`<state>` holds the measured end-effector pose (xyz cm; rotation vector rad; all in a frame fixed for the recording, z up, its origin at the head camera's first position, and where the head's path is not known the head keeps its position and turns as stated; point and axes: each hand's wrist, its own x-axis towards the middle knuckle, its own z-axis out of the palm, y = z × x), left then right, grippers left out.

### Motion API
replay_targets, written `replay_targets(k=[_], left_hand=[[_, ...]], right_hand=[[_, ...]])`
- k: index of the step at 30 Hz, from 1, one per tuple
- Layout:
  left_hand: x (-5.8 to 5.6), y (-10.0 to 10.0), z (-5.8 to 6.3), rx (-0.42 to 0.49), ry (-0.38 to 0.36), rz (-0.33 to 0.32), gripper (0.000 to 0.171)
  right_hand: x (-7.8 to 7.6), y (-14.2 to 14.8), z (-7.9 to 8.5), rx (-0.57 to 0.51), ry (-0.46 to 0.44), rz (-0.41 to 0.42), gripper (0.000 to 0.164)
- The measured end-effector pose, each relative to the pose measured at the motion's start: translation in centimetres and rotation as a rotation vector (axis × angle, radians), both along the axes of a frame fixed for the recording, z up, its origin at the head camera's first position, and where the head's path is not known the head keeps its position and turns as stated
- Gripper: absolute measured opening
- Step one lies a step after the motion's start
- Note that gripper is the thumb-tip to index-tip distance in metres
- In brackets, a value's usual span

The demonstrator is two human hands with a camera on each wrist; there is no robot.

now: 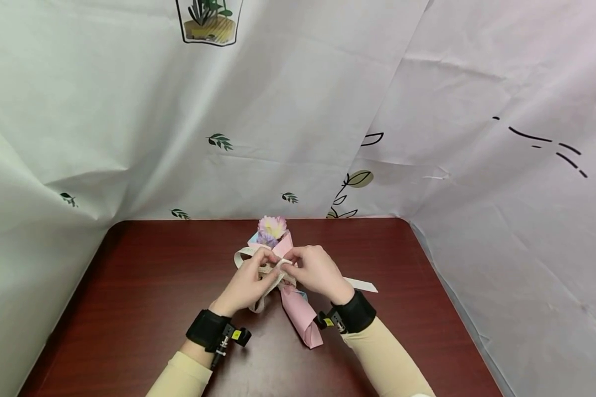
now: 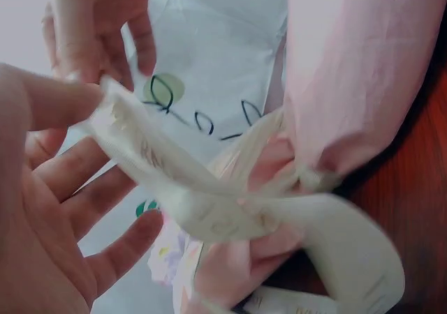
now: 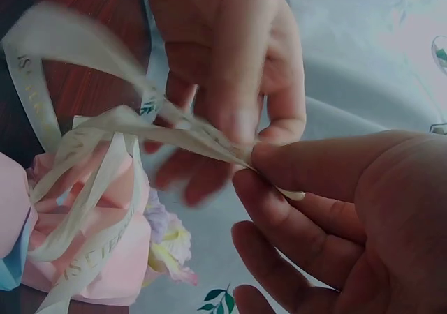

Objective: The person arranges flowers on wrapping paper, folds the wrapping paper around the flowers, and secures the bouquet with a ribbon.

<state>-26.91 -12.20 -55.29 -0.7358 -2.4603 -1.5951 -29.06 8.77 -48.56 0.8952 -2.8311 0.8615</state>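
A small bouquet wrapped in pink paper (image 1: 299, 314) lies on the table, its pink, yellow and lilac flowers (image 1: 272, 229) toward the back. Cream ribbon with printed letters (image 2: 230, 216) loops around its tied middle. Above that tie, my left hand (image 1: 250, 280) pinches the ribbon between thumb and forefinger. My right hand (image 1: 318, 271) pinches the ribbon close beside it, thumb against forefinger in the right wrist view, with a short end poking out past the fingertips. The other fingers of both hands are spread loosely.
The dark red wooden table (image 1: 144, 292) has rounded far corners. White cloth (image 1: 303, 110) with printed leaves hangs behind and at the sides. A ribbon tail (image 1: 361, 284) stretches to the right of the right wrist. Each wrist wears a black strap (image 1: 354, 313) with a small camera.
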Motion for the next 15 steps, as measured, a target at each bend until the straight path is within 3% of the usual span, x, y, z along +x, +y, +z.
replay_targets(k=[3, 8, 12, 15], left_hand=[[-0.6, -1.4, -0.6, -0.033, 0.058, 0.094, 0.029], [-2.3, -4.3, -2.5, -0.319, 0.157, 0.248, 0.027], [-3.0, -6.2, -4.1, -0.578, 0.234, 0.271, 0.03], [-3.3, -6.9, -5.1, -0.695, 0.276, 0.267, 0.039]], right_hand=[[0.1, 0.2, 0.0, -0.012, 0.004, -0.026, 0.006], [0.3, 0.4, 0.1, -0.02, -0.003, -0.054, 0.008], [0.5, 0.3, 0.1, -0.015, -0.002, -0.052, 0.008], [0.6, 0.2, 0.0, -0.009, -0.01, -0.052, 0.008]])
